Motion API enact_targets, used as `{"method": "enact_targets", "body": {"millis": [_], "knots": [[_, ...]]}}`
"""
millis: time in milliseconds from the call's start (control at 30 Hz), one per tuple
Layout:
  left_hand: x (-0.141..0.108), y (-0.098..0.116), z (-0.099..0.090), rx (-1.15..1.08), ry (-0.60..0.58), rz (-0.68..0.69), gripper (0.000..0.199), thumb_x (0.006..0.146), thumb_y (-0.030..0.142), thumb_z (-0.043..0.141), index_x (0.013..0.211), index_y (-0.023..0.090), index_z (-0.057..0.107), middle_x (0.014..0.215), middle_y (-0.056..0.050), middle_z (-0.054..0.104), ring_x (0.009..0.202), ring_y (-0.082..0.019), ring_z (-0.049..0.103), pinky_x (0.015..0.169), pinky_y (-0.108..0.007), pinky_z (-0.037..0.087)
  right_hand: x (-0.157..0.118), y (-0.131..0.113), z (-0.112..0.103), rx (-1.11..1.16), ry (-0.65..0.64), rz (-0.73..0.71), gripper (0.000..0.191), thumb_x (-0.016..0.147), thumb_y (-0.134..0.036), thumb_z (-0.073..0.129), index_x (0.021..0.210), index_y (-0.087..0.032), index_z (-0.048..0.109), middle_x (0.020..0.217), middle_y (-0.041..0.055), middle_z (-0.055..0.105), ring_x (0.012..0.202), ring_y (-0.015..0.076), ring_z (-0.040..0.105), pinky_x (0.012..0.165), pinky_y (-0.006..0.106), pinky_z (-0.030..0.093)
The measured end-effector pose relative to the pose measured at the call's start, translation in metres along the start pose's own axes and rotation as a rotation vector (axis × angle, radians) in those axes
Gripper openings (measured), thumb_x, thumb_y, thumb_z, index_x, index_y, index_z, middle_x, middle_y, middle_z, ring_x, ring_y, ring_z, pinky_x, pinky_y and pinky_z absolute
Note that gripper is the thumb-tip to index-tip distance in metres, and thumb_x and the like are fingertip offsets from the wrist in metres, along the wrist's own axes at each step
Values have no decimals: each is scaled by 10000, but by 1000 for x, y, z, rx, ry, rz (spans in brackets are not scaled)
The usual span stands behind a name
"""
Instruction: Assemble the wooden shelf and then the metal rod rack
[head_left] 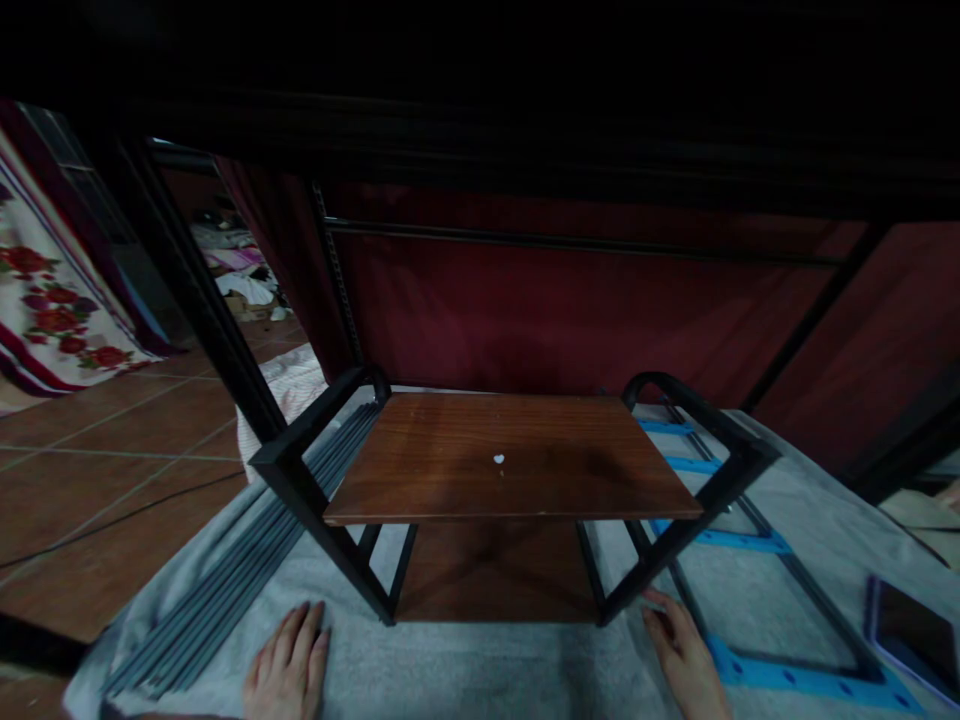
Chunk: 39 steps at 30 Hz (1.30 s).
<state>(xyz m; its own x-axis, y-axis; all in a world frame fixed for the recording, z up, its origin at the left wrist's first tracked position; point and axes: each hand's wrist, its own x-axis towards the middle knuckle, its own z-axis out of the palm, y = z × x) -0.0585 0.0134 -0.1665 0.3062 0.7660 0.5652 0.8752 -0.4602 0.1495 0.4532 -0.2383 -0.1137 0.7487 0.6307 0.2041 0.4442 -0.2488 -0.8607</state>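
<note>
A small two-tier stand has a brown wooden upper board (pixel 510 490), a lower board (pixel 495 580) and black side frames (pixel 322 520). A small white mark shows on the upper board. My left hand (pixel 289 665) lies on the grey cloth (pixel 450 675), left of the stand's front foot, its fingers extended and holding nothing. Near the stand's front right foot is my right hand (pixel 682 650), fingers slightly bent and apart, resting on the cloth beside a black and blue frame (pixel 802 680). Nothing shows in its grasp.
Several grey rods (pixel 217 580) lie at the left. A phone (pixel 915 630) lies at the far right. Dark metal bars (pixel 217 320) frame the space, with a dark red curtain (pixel 525 320) behind. Tiled floor (pixel 112 450) and a floral cloth (pixel 60 300) are at left.
</note>
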Motion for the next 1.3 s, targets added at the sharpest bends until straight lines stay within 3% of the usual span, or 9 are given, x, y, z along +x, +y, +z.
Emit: {"method": "enact_targets", "body": {"millis": [133, 300, 567, 867, 1067, 1200, 1300], "knots": [[1, 1, -1, 33, -20, 6, 500, 947, 321, 294, 1321, 152, 579, 1317, -173, 607, 1264, -319, 512, 994, -484, 404, -22, 23, 10, -55, -48, 0, 405, 762, -571, 597, 918, -228, 746, 989, 91, 744, 921, 277, 714, 763, 364, 591], [4, 5, -6, 46, -52, -14, 498, 944, 333, 309, 1330, 176, 582, 1319, -162, 607, 1267, -306, 514, 1006, -476, 402, -44, 27, 19, -110, -84, -70, 361, 841, -515, 536, 949, -230, 729, 992, 92, 730, 921, 265, 709, 823, 387, 582], [8, 13, -15, 21, -50, -6, 503, 950, 342, 316, 1341, 152, 569, 1322, -179, 596, 1290, -322, 489, 1033, -486, 377, -55, 27, 25, -252, -95, -271, 302, 892, -369, 459, 1029, -217, 681, 1154, 122, 664, 1070, 284, 662, 939, 456, 541], [9, 16, -18, 71, -44, -19, 486, 969, 328, 314, 1302, 129, 605, 1334, -173, 601, 1271, -303, 514, 1031, -464, 391, -69, 52, 40, -420, -62, -331, 346, 891, -323, 421, 1154, -220, 621, 1274, 139, 609, 1146, 330, 618, 908, 493, 547], [9, 14, -15, 75, -34, -10, 478, 964, 315, 325, 1321, 159, 602, 1331, -159, 607, 1294, -300, 495, 1031, -466, 395, -70, 71, 43, -529, -64, -428, 360, 927, -351, 403, 1198, -225, 603, 1302, 143, 599, 1170, 311, 610, 928, 454, 539], [8, 12, -12, 78, -42, -2, 519, 982, 312, 277, 1300, 65, 603, 1339, -200, 590, 1308, -308, 468, 1047, -473, 376, -72, 80, 46, -585, -21, -484, 374, 945, -365, 390, 1204, -187, 593, 1285, 172, 610, 1158, 312, 612, 926, 455, 531], [7, 11, -12, 86, -46, -2, 517, 987, 309, 263, 1298, 75, 603, 1349, -187, 583, 1332, -294, 444, 1067, -460, 357, -76, 80, 48, -627, -36, -461, 403, 947, -351, 379, 1244, -158, 573, 1323, 187, 585, 1172, 318, 599, 941, 460, 517]]}}
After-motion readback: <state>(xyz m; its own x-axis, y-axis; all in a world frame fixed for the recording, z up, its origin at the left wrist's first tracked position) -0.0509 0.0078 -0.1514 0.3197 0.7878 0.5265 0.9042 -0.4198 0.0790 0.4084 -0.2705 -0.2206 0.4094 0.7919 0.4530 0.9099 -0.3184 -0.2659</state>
